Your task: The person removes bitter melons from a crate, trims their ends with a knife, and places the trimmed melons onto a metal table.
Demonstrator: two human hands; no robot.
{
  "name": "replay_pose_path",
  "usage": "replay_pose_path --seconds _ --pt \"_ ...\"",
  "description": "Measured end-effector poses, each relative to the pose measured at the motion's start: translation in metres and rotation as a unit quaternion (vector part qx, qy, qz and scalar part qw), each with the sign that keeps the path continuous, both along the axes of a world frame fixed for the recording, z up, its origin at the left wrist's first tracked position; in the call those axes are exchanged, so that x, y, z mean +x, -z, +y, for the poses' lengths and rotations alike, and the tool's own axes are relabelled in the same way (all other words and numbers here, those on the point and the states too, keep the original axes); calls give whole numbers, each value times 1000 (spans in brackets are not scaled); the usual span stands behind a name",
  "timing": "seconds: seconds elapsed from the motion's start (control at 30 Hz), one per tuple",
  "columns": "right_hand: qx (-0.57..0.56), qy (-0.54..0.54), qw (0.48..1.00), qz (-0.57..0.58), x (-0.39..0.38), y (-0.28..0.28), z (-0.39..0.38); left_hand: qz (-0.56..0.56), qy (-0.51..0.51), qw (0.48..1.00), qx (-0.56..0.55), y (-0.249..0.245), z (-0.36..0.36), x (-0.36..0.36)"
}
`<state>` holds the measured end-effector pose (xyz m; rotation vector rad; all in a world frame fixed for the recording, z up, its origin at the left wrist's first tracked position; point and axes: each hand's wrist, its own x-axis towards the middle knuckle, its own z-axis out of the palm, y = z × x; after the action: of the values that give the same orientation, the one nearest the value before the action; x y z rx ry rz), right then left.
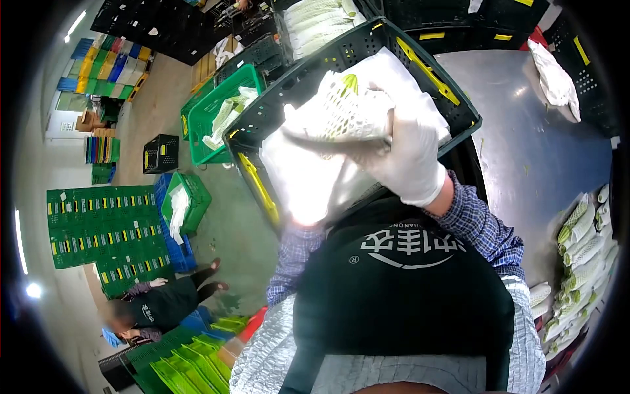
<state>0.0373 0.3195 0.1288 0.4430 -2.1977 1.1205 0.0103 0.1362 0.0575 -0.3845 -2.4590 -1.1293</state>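
A vegetable with a green tip in white foam netting (344, 113) is held over a black crate (467, 111) with yellow handles. My right hand (412, 154), in a white glove, has its fingers closed round the netted vegetable's right end. At its left side is my left hand (305, 174), also gloved; glare washes it out and its fingers cannot be made out. White lining (388, 64) lies inside the crate beneath the vegetable.
A metal table (518, 157) on the right bears several netted vegetables (581, 262) and a white bundle (554, 79). Green crates (203, 161) stand left, with netted pieces inside. A person (164, 305) is at lower left, near stacked green crates (108, 230).
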Motion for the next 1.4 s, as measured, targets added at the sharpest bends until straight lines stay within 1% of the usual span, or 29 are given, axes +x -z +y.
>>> replay_pose_path --seconds 0.03,0.07,0.1,0.13,0.17,0.2,0.23,0.3,0.33,0.37,0.43,0.53,0.63,0.73,0.8,0.87,0.93,1.0,1.07,1.1,1.17,1.2,1.23,1.27,1.3,1.33,1.37,1.4 --pt "25 22 999 -30 -3 -3 0 13 -8 1000 -24 -1 0 -1" --pt "44 22 997 -59 -3 -3 0 28 -61 994 -85 -3 3 5" --pt "63 21 994 -87 -4 -3 1 35 -74 991 -107 -8 6 7" --pt "76 -2 990 -115 -4 1 0 42 -87 987 -129 -13 10 9" --pt "90 -28 985 -143 -4 6 -1 39 -62 991 -113 -16 13 9" --pt "94 -43 995 -2 -9 9 -2 55 -56 988 -135 -11 13 12" --pt "89 -81 993 11 -10 17 -7 70 -50 984 -156 -7 12 14" --pt "79 -153 984 41 -12 30 -18 143 -70 950 -269 18 3 19" --pt "86 -144 982 89 -10 15 -19 53 -45 984 -165 5 10 23" --pt "88 -150 981 80 -12 15 -18 -30 -35 998 -51 -8 16 28" --pt "90 -167 980 62 -16 15 -16 -26 -28 999 -18 -3 17 28" --pt "167 -157 973 25 -13 12 -12 -21 -16 999 34 2 15 28" --pt "169 -167 971 36 -15 19 -11 -23 20 995 98 6 14 26" --pt "166 -181 969 8 -16 21 -12 -19 -14 997 67 3 20 30" --pt "173 -183 968 20 -17 18 -12 -16 -17 998 64 7 17 32" --pt "176 -180 967 31 -16 19 -13 -4 -24 1000 -17 14 11 34" --pt "176 -172 968 42 -16 23 -15 18 -33 984 -172 22 0 35" --pt "172 -176 969 31 -17 24 -16 71 -55 979 -185 35 -4 30" --pt "173 -177 969 22 -17 24 -16 33 -66 990 -121 54 -9 22" --pt "176 -177 968 17 -16 22 -14 -32 -66 996 -50 67 -13 18" --pt "167 -176 970 -10 -16 14 -7 -87 -9 996 -18 64 -15 10" --pt "154 -179 971 -31 -17 7 4 -77 45 994 -59 53 -21 6" --pt "139 -185 972 -50 -19 5 12 -120 71 989 58 31 -16 1" --pt "40 -189 981 -21 -25 9 17 -155 90 967 178 8 -10 -4" --pt "2 -150 988 -25 -26 18 28 -223 139 929 261 -3 -29 -17" --pt "-38 -112 993 -30 -28 26 39 -290 171 878 339 -14 -48 -31" --pt "-42 -57 995 -76 -25 25 46 -386 161 786 456 -22 -68 -39" --pt "-45 -5 991 -124 -22 24 52 -353 110 819 439 -13 -110 -72"
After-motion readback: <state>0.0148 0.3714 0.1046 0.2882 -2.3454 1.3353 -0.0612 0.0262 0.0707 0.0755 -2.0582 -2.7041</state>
